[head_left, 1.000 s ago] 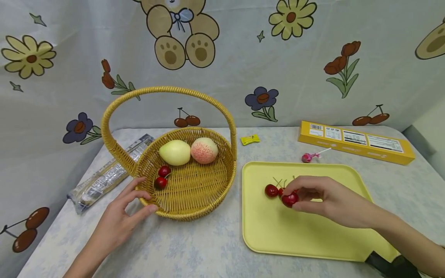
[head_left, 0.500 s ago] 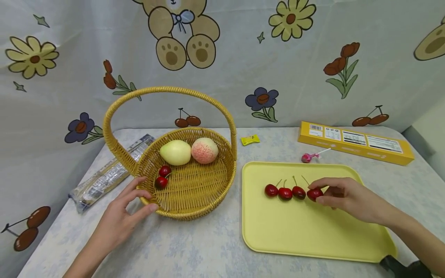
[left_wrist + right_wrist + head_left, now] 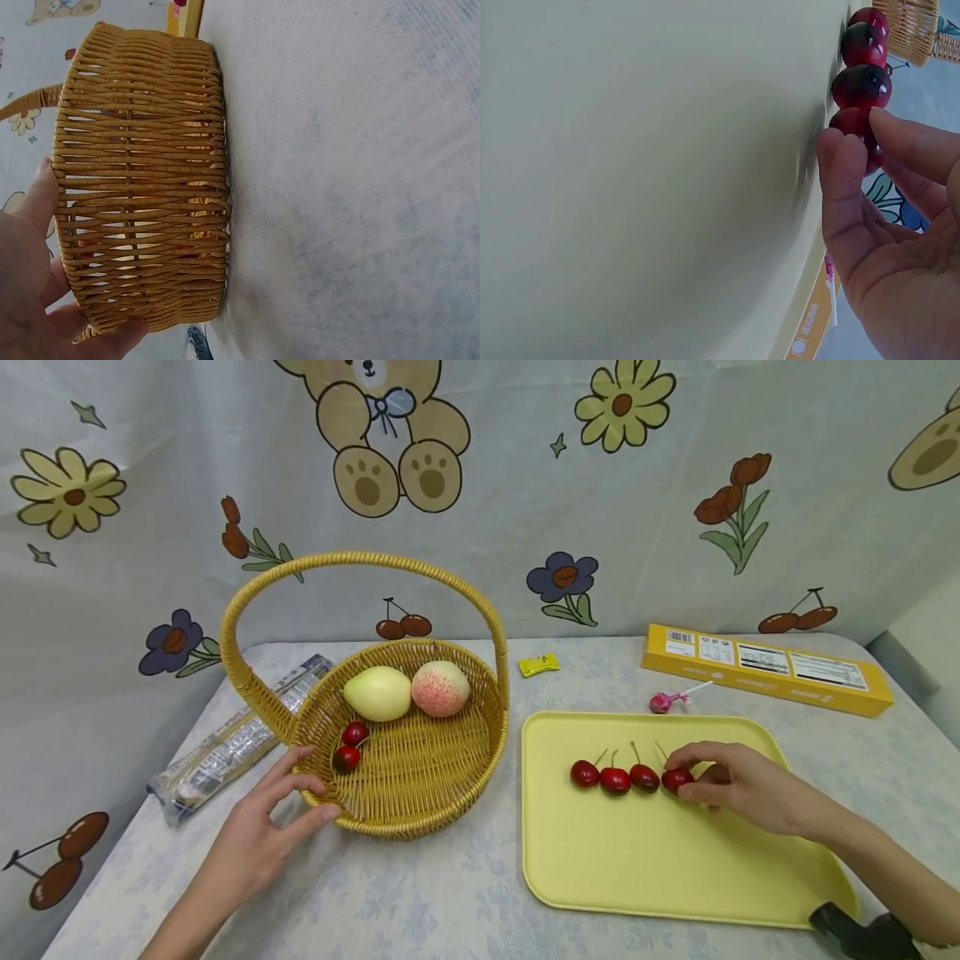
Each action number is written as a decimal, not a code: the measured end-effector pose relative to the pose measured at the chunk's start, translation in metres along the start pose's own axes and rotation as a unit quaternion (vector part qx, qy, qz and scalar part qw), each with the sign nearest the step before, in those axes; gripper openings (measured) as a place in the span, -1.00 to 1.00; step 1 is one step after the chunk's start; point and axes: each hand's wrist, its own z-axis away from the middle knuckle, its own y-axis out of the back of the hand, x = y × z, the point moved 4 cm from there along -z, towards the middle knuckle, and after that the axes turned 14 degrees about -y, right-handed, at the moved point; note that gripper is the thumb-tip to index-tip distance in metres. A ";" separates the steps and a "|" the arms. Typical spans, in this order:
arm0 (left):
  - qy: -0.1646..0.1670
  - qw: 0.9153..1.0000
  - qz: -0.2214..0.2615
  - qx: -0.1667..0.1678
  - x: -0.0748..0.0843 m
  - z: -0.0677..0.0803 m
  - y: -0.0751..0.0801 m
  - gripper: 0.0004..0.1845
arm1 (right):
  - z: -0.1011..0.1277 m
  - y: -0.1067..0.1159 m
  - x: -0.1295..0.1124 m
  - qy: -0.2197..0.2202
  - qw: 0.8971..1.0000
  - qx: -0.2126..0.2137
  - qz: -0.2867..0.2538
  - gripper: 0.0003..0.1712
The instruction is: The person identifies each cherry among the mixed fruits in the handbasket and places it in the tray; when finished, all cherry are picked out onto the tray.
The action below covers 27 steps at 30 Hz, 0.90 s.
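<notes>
Fingers of right hand [image 3: 738, 787] pinch one cherry [image 3: 677, 778], right end of a row on tray [image 3: 637, 868]. Left hand [image 3: 258, 831], fingers spread, rests on rim of basket [image 3: 405, 828]. Lollipop [image 3: 663, 702] and box [image 3: 765, 670] lie beyond tray. Left wrist view: woven wall mostly screens fruit [image 3: 378, 693]; head view shows it.

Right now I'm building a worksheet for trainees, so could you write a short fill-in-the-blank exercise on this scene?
The round golden wicker basket holds ____ glossy red cherries.
At the rectangular yellow tray, the ____ hand pinches another cherry.
Beside that cherry, ____ more line up on the tray.

Missing words: two; right; three.
</notes>
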 end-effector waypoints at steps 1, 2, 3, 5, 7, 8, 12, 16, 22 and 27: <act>0.000 1.000 0.000 0.000 0.000 0.000 0.000 -0.78 | 0.000 0.000 0.000 0.002 1.000 0.001 0.004 -0.60; 0.000 1.000 -0.002 0.000 0.000 0.001 0.000 -0.78 | 0.000 0.000 0.000 0.006 1.000 0.003 0.008 -0.60; -0.001 1.000 -0.003 0.001 0.000 0.001 0.000 -0.78 | -0.001 0.000 0.000 0.008 1.000 0.005 0.012 -0.60; -0.003 1.000 -0.009 0.002 0.000 0.001 0.000 -0.78 | -0.002 -0.001 -0.001 0.009 1.000 0.007 0.015 -0.59; -0.006 1.000 -0.012 0.004 0.000 0.001 0.000 -0.79 | -0.002 -0.001 -0.001 0.009 1.000 0.008 0.015 -0.58; -0.007 1.000 -0.011 0.005 0.000 0.002 0.000 -0.79 | -0.002 0.000 -0.001 0.009 1.000 0.008 0.014 -0.58; -0.013 1.000 -0.009 0.007 -0.001 0.002 0.000 -0.79 | -0.002 0.001 -0.002 0.013 1.000 0.010 0.011 -0.58; -0.019 1.000 -0.008 0.010 0.000 0.002 0.000 -0.80 | 0.000 0.001 -0.003 0.015 1.000 0.019 0.013 -0.57; -0.016 1.000 -0.001 0.009 0.000 0.002 0.000 -0.80 | 0.005 0.003 -0.004 0.024 0.999 0.039 0.018 -0.61; -0.011 1.000 0.002 0.005 0.000 0.002 -0.001 -0.80 | 0.011 0.004 -0.009 0.033 0.997 0.066 0.031 -0.65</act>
